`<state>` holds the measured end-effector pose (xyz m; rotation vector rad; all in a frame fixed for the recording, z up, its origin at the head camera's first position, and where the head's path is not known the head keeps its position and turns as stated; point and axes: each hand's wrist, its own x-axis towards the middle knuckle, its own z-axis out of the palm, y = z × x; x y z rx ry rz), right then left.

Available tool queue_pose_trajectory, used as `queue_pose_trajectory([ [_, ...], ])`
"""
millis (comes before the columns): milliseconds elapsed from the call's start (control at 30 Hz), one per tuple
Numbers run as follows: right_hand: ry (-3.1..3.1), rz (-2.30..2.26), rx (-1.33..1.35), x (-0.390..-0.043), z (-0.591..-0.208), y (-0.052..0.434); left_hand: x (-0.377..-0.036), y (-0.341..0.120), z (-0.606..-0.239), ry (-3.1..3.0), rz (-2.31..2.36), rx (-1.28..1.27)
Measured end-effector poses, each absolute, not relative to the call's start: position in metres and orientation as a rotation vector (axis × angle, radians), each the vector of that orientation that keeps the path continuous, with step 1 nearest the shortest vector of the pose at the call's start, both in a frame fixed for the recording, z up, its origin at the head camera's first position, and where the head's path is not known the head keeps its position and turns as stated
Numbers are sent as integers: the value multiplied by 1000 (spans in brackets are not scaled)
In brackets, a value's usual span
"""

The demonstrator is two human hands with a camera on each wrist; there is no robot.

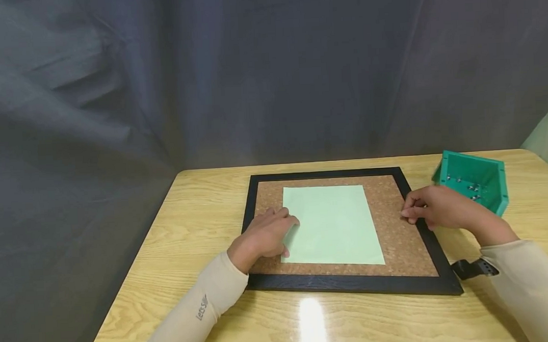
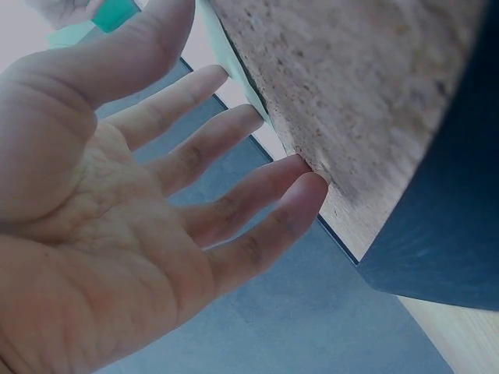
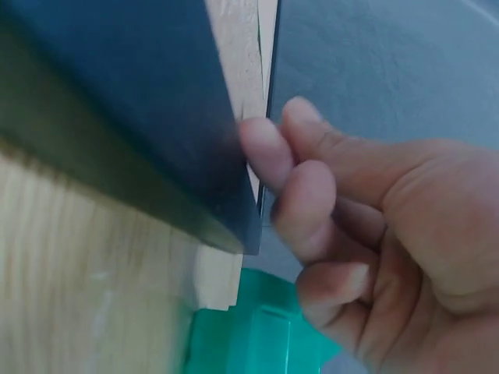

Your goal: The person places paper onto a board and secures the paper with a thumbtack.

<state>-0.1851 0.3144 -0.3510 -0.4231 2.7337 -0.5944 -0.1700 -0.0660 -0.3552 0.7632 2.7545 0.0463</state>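
A pale green sheet of paper [image 1: 329, 224] lies on a cork board [image 1: 391, 237] with a black frame [image 1: 352, 282]. My left hand [image 1: 265, 235] rests at the sheet's left edge, fingers spread and slightly bent. In the left wrist view, fingertips [image 2: 304, 187] touch the paper's edge and the cork. Over the board's right frame is my right hand [image 1: 434, 207], with thumb and index fingertips together and the other fingers curled. Up close, the right hand [image 3: 351, 226] shows nothing between its fingertips; anything tiny there would be hidden.
A green bin [image 1: 490, 179] stands right of the board, beyond my right hand, with several small shiny pieces inside. All of this is on a wooden table [image 1: 188, 205]. Dark cloth [image 1: 297, 78] hangs behind and to the left. A black strap [image 1: 473, 268] circles my right wrist.
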Motion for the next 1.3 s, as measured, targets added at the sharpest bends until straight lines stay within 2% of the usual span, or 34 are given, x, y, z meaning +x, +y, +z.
queue_pose_trajectory([
  [233,2810,-536,-497,-186,-355,317,-170,-67,-356,2755,42,758],
  [467,2730,-679,-506,-184,-354,317,-170,-67,-356,2758,48,757],
  [767,2849,-450,-685,-184,-359,316,-170,-67,-357,2762,53,767],
  [1300,2766,-496,-667,-185,-358,323,-170,-67,-356,2760,51,763],
])
